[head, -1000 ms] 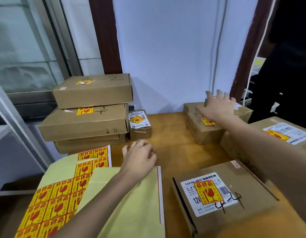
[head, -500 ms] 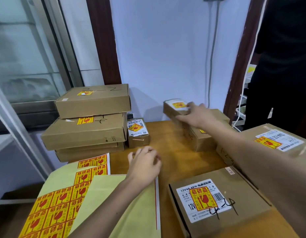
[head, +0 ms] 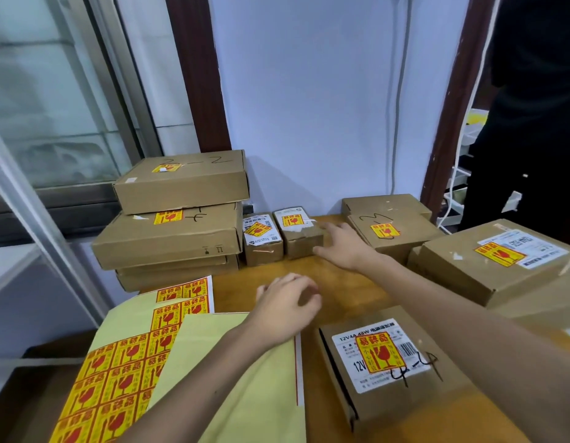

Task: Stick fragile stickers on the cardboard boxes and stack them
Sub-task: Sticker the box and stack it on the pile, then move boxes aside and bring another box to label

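Sticker sheets (head: pixel 117 366): two yellow-backed sheets are lying at the near left, overhanging the wooden surface (head: pixel 334 289); the lower one is showing rows of red-and-yellow fragile stickers, the upper one is lying blank side up over it.
Box stack (head: pixel 175 225): three flat cardboard boxes are sitting stacked at the far left against the wall; the top two are each carrying a fragile sticker on the lid.
Left hand (head: pixel 286 310): it is hovering over the far corner of the blank sheet, fingers loosely curled, gripping nothing that can be seen.
First small box (head: pixel 262 239): it is standing just right of the stack, with a white label and a fragile sticker on top.
Second small box (head: pixel 301 231): it is sitting on the surface, touching the first small box on its right side, also stickered.
Right hand (head: pixel 342 246): it is reaching across to the second small box, fingers fairly straight and resting against its right side and front corner.
Box marked 3 (head: pixel 389 228): it is lying at the far right, behind the right hand, a sticker on its lid.
Near box (head: pixel 389 362): it is lying at the near right with a sticker over its white label.
Right-edge box (head: pixel 497 260): it is resting on another box, stickered beside a white label.
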